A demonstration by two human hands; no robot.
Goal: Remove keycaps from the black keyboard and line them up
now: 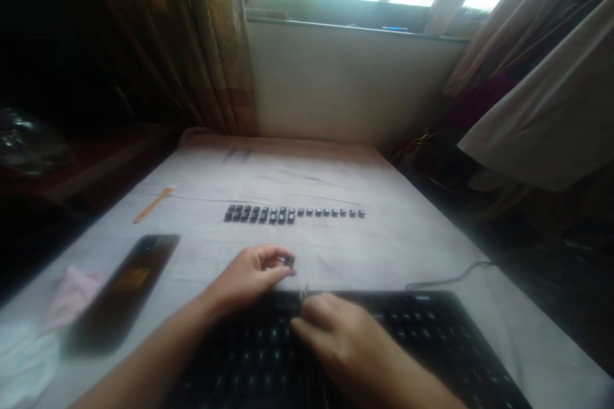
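Observation:
A black keyboard [422,332] lies at the near edge of a white-covered table [393,243]. My left hand [249,278] hovers just beyond the keyboard's far edge, its thumb and fingers pinched on a small black keycap [289,261]. My right hand [336,339] rests on the keyboard's middle with fingers curled around a thin wire tool [303,294] that pokes up at the top row. Further back, a row of removed keycaps [292,213] is lined up on the cloth.
A dark phone [127,284] lies to the left of the keyboard. An orange stick-like tool [153,204] sits further back left. Pink and white cloths [71,297] lie at the left edge. The keyboard cable [451,280] trails right. Curtains and a window stand behind.

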